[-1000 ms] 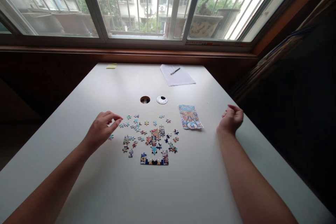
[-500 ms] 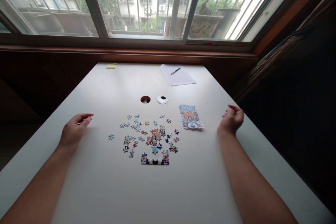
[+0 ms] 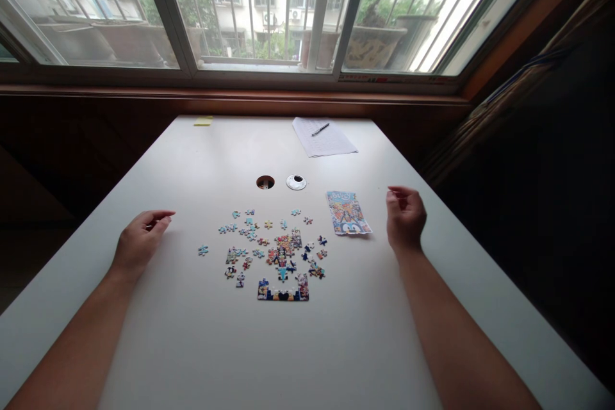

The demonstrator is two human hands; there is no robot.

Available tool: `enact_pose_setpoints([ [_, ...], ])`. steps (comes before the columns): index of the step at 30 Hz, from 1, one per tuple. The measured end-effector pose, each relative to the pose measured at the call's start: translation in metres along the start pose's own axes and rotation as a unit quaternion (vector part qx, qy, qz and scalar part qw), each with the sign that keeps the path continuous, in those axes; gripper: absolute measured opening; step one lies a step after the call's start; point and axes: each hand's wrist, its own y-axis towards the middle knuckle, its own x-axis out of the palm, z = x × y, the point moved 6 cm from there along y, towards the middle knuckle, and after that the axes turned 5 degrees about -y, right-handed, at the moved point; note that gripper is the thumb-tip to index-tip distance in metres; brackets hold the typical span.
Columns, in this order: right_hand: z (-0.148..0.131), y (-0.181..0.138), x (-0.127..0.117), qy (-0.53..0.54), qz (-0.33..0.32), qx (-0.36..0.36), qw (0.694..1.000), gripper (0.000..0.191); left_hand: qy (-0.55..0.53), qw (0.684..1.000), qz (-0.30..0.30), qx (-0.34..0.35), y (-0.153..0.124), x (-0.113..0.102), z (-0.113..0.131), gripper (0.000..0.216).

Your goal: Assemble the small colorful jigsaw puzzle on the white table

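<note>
To join the loose puzzle pieces (image 3: pixel 269 243) well, I think it is best to take one piece at a time by its edges with the fingertips, compare its colours with the printed picture sheet (image 3: pixel 348 212), and press it flat without pushing the neighbours. The finished strip (image 3: pixel 283 291) should stay where it is, so I would work from it outward.

My left hand (image 3: pixel 139 240) rests on the tabletop (image 3: pixel 288 352), the fingers loosely curled and holding nothing, well apart from the pieces; the nearest one is a single blue piece (image 3: pixel 204 250) to its right. My right hand (image 3: pixel 406 218) is lifted a little, half closed; I cannot tell if something small is between the fingers. It is just beside the picture sheet. The pieces lie between both hands, in the middle of the tabletop, the strip closest to me.
</note>
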Motion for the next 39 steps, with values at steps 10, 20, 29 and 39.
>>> enact_pose_setpoints([
  [10,-0.065,-0.032,0.037,0.004,-0.341,-0.199,0.919,0.015,0.004,1.0,0.004,0.03,0.002,0.002,-0.001,0.03],
  [20,-0.079,-0.047,0.044,0.026,-0.447,-0.231,0.864,0.013,-0.001,0.999,0.007,0.031,0.002,0.003,-0.003,0.034],
  [29,-0.079,-0.049,0.045,-0.001,-0.477,-0.234,0.847,0.014,0.003,0.999,0.005,0.043,0.003,0.004,-0.004,0.033],
  [39,-0.081,-0.057,0.048,-0.05,-0.531,-0.221,0.817,0.014,0.006,0.999,0.003,0.045,0.002,0.004,-0.004,0.031],
])
